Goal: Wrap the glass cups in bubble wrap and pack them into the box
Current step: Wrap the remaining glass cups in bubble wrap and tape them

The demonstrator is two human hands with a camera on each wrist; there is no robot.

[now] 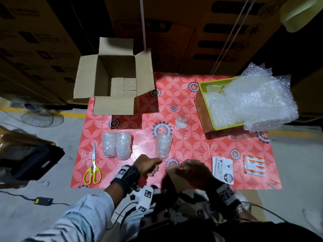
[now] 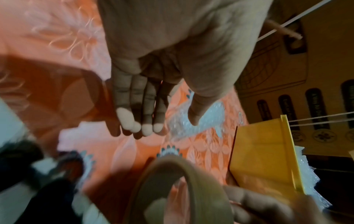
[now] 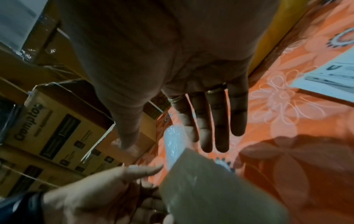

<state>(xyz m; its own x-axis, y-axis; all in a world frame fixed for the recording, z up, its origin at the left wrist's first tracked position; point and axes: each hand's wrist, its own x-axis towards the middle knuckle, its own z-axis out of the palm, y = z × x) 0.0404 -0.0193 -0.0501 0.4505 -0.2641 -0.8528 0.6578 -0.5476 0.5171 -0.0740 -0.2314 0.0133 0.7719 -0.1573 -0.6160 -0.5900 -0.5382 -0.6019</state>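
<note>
three cups wrapped, none boxed yet

two wrapped cups lie side by side near the scissors, a third wrapped cup just beyond the hands, while the box stands open at the far left of the red mat with no cup inside. the right hand grips a tape roll; the left hand is curled beside it (whether it pinches the tape end, i cannot tell). taping and packing remain, by my reading; spare bubble wrap fills the yellow tray.
</note>
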